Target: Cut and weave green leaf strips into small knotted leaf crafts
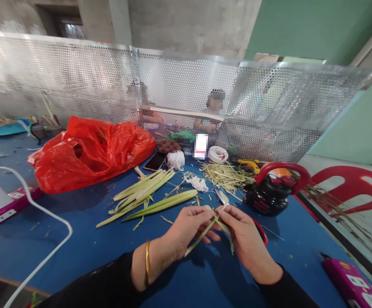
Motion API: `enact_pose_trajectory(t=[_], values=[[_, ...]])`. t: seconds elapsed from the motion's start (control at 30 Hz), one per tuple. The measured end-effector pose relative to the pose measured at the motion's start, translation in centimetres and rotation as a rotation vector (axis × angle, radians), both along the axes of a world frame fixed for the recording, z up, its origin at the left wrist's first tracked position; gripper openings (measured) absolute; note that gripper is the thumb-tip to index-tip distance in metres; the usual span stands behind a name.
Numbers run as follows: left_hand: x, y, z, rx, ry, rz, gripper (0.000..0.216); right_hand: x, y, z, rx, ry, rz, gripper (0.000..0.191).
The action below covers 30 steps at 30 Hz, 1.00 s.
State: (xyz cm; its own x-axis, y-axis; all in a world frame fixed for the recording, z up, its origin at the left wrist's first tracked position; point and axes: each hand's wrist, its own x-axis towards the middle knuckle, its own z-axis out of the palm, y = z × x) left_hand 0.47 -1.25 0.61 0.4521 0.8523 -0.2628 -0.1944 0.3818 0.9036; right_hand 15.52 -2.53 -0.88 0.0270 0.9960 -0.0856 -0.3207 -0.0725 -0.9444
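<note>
Both my hands meet over the blue table (86, 248), pinching the same pale green leaf strips (205, 233). My left hand (186, 233), with a gold bangle at the wrist, is closed on the strips where they cross. My right hand (245, 237) is closed on their upper end, and the loose ends hang down between my palms. Just beyond my hands lie a bundle of long green leaves (147, 194) and a heap of thin leaf shreds (226, 175).
A red plastic bag (89, 154) lies at the left. A phone (155, 161), a tape roll (218, 154) and a black pot with a red handle (274, 190) lie farther back. A white cable (49, 214) crosses the left side. Two people sit behind a perforated metal screen (186, 85).
</note>
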Motion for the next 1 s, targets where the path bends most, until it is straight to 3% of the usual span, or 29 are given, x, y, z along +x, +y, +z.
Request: enact_pose_trajectory(t=[0.27,0.63,0.8,0.9,1.0], values=[[0.5,-0.2,-0.5,-0.046,0.061,0.011,0.032,-0.1,-0.1,-0.3,0.098,-0.194,-0.033,0.026],[0.4,-0.3,-0.1,0.011,0.066,0.014,0.024,0.5,0.5,-0.8,0.163,-0.464,-0.123,0.026],[0.0,0.3,0.6,0.061,0.0,0.146,0.023,1.1,0.0,0.4,0.373,-0.741,-0.397,0.018],[-0.1,0.7,0.7,0.082,-0.034,0.209,0.021,0.6,-0.8,0.5,0.518,-0.871,-0.276,0.019],[-0.1,0.8,0.4,0.101,-0.076,0.251,0.019,-0.3,-1.2,-0.1,0.491,-0.897,-0.075,0.014]])
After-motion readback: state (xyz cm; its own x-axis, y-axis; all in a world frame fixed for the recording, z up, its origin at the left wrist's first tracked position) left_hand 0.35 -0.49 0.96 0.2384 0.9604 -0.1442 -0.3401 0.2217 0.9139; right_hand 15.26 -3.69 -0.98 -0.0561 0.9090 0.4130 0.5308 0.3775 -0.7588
